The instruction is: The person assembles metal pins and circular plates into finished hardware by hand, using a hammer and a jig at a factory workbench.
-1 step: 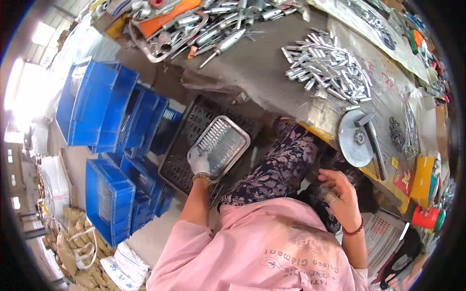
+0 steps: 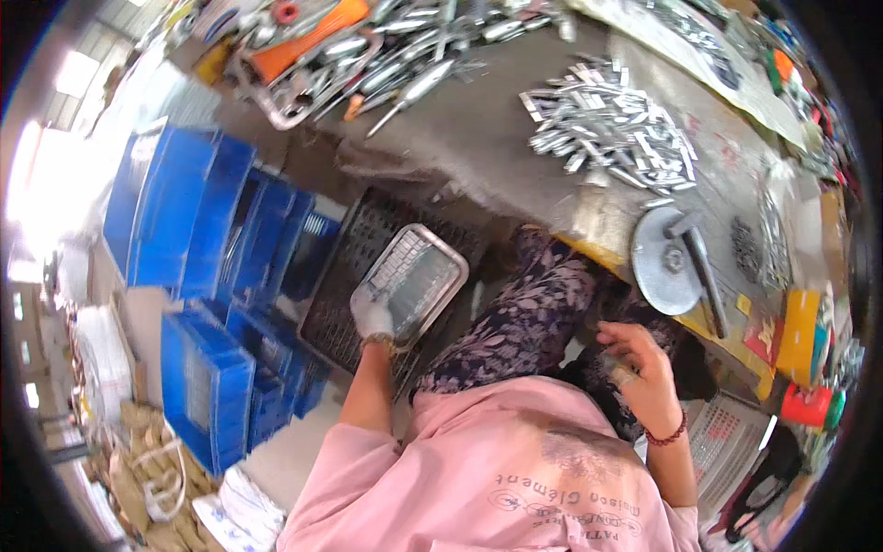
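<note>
My left hand (image 2: 372, 317), in a white glove, grips the near corner of a small pale slotted tray (image 2: 418, 276). The tray is held over a black slotted crate (image 2: 354, 267) that stands on the floor beside the table. My right hand (image 2: 639, 368) is bare, with a red bead bracelet at the wrist. It rests at my lap on the dark flowered cloth (image 2: 524, 322), just below the table edge, with its fingers curled. Whether it holds some small thing I cannot make out.
A grey worktable (image 2: 478, 138) carries a heap of small silver metal parts (image 2: 612, 129), a round metal disc with a lever (image 2: 671, 262), and tools with an orange piece (image 2: 303, 41) at the far end. Blue crates (image 2: 198, 276) are stacked on the left. Another pale tray (image 2: 727, 442) lies at lower right.
</note>
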Motion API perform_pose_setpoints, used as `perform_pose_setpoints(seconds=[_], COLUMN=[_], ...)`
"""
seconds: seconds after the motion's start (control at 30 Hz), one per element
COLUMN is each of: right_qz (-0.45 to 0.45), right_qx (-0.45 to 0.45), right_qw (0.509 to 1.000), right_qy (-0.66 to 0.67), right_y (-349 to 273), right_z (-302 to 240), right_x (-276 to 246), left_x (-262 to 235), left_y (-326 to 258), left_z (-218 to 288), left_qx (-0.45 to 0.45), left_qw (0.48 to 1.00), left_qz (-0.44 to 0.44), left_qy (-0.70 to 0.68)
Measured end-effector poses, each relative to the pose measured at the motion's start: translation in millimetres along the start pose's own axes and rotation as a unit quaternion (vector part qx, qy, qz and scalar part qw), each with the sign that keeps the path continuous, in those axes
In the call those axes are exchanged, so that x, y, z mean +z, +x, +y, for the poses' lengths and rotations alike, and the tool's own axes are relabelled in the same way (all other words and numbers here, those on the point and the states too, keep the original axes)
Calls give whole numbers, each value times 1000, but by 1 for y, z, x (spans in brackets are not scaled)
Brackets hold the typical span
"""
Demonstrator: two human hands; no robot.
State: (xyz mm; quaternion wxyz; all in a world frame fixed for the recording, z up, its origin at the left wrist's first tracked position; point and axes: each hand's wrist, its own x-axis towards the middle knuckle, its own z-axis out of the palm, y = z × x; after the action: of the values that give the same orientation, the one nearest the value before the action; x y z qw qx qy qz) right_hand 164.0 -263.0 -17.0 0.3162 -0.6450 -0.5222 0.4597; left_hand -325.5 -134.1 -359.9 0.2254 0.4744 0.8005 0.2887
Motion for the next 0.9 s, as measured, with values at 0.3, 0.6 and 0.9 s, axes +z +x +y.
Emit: perform_pose_setpoints(seconds=[0.3,0.6,0.9], right_qz=[16,40,236], right_qx=[-27,-87,-77], right_qw=[999,995,968], right_qy=[21,-10,-43], right_y=[-10,-23,-80], right_z=[8,-3,34], right_x=[-17,-34,-96], left_x=[-49,11,20], left_y=[-29,-128,-123], left_z=[299,528,551], left_qx=[244,608,652], left_qw=[962,761,698], left_qz=[38,-227,-257], left_qy=[-119,26,144])
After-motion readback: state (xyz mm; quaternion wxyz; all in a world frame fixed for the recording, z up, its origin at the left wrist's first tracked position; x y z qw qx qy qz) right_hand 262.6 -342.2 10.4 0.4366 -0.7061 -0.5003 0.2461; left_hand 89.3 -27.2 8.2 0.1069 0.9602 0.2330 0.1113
